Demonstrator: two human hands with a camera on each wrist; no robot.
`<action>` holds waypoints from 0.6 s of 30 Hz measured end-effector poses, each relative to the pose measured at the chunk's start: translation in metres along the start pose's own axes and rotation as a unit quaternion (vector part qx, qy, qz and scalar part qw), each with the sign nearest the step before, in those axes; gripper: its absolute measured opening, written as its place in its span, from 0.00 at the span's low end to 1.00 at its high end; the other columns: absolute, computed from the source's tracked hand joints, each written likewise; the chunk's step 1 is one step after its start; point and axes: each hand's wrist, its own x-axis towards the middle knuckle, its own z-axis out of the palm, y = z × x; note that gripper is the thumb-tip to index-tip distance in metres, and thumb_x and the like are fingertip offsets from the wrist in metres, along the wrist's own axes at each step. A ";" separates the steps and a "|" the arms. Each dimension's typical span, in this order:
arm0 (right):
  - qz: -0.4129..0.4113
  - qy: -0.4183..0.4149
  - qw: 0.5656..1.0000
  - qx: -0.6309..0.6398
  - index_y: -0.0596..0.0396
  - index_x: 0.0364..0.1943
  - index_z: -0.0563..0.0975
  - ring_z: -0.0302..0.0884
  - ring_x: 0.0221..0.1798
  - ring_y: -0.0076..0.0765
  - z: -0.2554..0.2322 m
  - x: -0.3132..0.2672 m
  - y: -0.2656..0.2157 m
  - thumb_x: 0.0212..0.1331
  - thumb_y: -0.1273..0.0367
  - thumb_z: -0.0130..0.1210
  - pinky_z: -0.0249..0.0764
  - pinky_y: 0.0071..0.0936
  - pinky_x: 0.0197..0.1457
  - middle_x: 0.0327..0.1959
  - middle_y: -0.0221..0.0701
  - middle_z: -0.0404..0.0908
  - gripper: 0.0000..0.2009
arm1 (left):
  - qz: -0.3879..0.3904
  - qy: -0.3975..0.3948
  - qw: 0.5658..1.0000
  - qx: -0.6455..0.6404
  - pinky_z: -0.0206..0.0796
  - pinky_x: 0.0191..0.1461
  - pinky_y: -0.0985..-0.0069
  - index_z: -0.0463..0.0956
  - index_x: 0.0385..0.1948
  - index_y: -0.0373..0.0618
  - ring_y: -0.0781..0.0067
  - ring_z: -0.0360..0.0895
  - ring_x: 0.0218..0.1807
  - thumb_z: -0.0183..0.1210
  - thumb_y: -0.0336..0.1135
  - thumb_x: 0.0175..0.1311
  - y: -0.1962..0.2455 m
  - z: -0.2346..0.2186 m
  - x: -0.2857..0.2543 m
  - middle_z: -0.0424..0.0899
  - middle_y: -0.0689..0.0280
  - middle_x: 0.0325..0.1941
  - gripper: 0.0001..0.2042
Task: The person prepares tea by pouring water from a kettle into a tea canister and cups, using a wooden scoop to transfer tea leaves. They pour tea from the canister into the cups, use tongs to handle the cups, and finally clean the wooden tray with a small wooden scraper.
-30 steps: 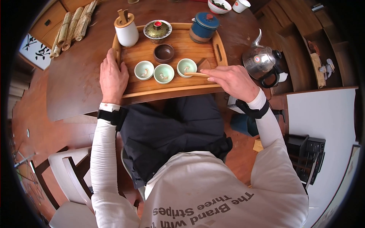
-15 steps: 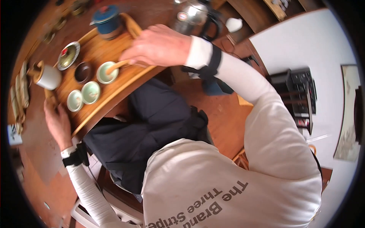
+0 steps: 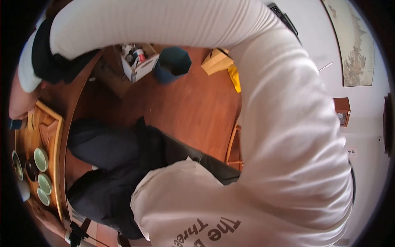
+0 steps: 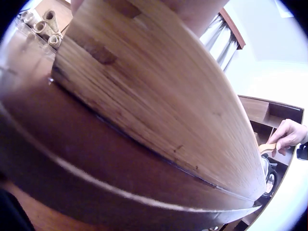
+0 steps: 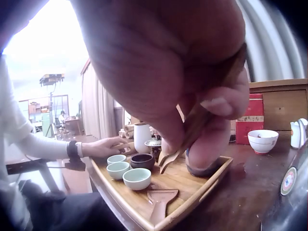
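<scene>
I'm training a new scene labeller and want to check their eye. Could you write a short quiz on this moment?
1. Count: how many pale green round ceramic cups sit on the light brown wooden tray?
2. True or false: the person's right hand holds slim wooden tongs.
3. Choose: the white round bowl with a red foot stands (a) inside the tray or (b) outside it?

Key: 1. Three. 2. True. 3. b, on the dark brown table.

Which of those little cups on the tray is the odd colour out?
The dark brown cup, on the wooden tray beside the others; those three cups are all pale green.
</scene>
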 end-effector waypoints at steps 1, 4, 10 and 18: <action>0.025 0.035 0.999 -0.029 0.46 0.54 0.79 0.83 0.49 0.44 0.000 0.015 0.004 0.74 0.55 0.47 0.78 0.45 0.50 0.42 0.37 0.87 0.16 | -0.007 0.005 1.000 -0.007 0.62 0.74 0.60 0.64 0.72 0.43 0.47 0.69 0.72 0.42 0.55 0.79 -0.002 0.003 -0.002 0.70 0.50 0.73 0.30; -0.047 0.049 0.994 -0.085 0.46 0.57 0.77 0.82 0.52 0.47 -0.010 0.011 0.014 0.74 0.55 0.46 0.78 0.47 0.54 0.46 0.37 0.86 0.17 | -0.008 0.019 1.000 -0.005 0.60 0.75 0.60 0.65 0.73 0.45 0.48 0.68 0.73 0.42 0.54 0.79 -0.013 0.006 -0.001 0.70 0.51 0.74 0.29; -0.091 0.042 0.994 -0.047 0.50 0.62 0.74 0.82 0.51 0.45 -0.023 -0.022 -0.011 0.75 0.60 0.50 0.81 0.44 0.51 0.50 0.37 0.83 0.18 | 0.032 -0.004 0.999 -0.013 0.59 0.75 0.65 0.66 0.71 0.43 0.51 0.70 0.72 0.45 0.48 0.80 -0.015 0.007 -0.003 0.72 0.51 0.73 0.26; -0.143 0.161 0.973 -0.087 0.47 0.55 0.82 0.85 0.49 0.50 -0.028 -0.088 -0.066 0.70 0.61 0.54 0.80 0.47 0.52 0.42 0.39 0.87 0.14 | 0.029 0.024 0.997 -0.064 0.61 0.73 0.63 0.67 0.69 0.41 0.46 0.70 0.71 0.51 0.46 0.79 0.005 0.000 -0.014 0.75 0.48 0.69 0.24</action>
